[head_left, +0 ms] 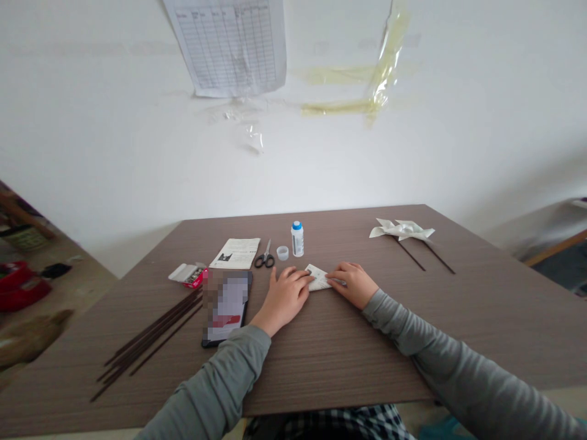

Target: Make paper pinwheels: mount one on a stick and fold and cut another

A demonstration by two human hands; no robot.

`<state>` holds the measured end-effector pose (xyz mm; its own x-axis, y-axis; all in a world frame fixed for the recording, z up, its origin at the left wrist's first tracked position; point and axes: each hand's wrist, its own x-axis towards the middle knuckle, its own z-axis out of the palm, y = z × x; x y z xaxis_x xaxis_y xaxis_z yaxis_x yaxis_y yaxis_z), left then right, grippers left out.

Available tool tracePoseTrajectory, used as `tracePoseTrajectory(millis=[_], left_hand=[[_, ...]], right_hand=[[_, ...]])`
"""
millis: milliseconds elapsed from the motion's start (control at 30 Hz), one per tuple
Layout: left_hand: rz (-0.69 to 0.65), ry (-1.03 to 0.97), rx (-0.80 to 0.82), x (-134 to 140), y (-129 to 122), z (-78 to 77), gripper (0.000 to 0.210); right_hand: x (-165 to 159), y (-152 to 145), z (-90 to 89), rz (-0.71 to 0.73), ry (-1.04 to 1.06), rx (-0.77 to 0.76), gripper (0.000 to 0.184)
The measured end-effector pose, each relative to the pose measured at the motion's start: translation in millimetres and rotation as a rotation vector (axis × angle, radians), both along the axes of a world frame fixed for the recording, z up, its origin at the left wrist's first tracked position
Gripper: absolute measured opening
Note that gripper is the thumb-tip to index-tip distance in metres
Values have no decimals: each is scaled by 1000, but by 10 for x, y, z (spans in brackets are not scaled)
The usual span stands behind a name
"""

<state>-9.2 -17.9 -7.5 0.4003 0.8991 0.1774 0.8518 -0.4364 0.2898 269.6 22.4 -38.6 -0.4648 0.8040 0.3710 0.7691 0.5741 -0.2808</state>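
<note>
Head view, forward and down, seemingly near.

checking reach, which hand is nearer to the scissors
Left. The left hand is on the near side and slightly right of the scissors; the right hand lies much farther to their right.

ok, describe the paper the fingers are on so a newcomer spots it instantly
Start at the brown table and go to its middle, where the left hand and right hand come close together, on the near side of the blue-capped bottle. The small whitish paper lies between them. Both hands touch it, unlike the larger printed sheet beside the scissors.
</note>
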Motion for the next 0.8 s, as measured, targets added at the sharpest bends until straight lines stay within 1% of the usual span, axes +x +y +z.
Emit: tracePoseTrajectory(millis=[133,267,567,800], left_hand=[[15,-6,33,6,3,-27,44],[18,-3,55,16,7,-48,41],[36,11,43,34,-1,4,39],[68,-8,70,46,-4,-6,36]], right_hand=[[-7,-12,2,-1,4,-10,20],[-18,-40,13,-37,-14,-26,21],[-25,-71,49,-65,-52,-18,24],[-34,-48,50,-71,-55,-9,23]])
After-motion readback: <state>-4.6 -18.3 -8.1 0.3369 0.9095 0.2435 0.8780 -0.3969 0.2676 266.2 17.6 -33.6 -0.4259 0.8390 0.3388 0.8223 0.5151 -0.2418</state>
